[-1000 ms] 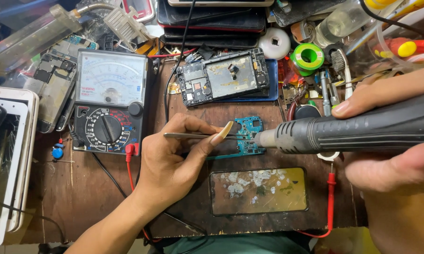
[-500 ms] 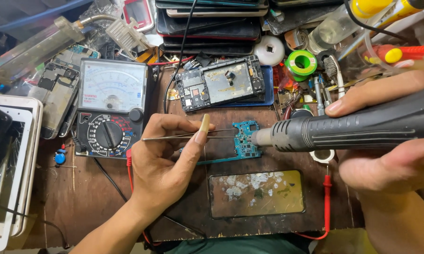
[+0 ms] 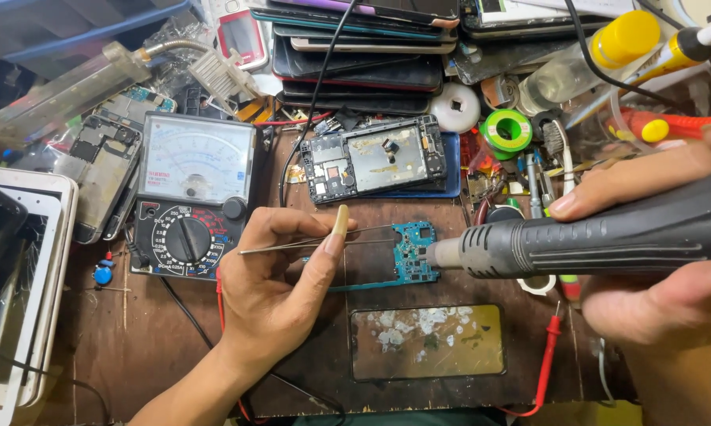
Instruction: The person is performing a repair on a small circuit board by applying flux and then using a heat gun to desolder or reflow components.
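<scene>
Your left hand (image 3: 280,288) pinches tweezers (image 3: 316,242) shut, tips probably steadying the blue circuit board (image 3: 414,254) | your right hand (image 3: 655,260) wraps the hot-air gun (image 3: 600,241), nozzle aimed at board's edge.

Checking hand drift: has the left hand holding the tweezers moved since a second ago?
Barely: the left hand keeps its place right of the multimeter, and the tweezers still reach toward the blue circuit board.

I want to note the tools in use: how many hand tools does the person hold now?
2: metal tweezers in the left hand, tips toward the blue circuit board; a dark hot-air handpiece in the right hand, nozzle at that board.
</scene>
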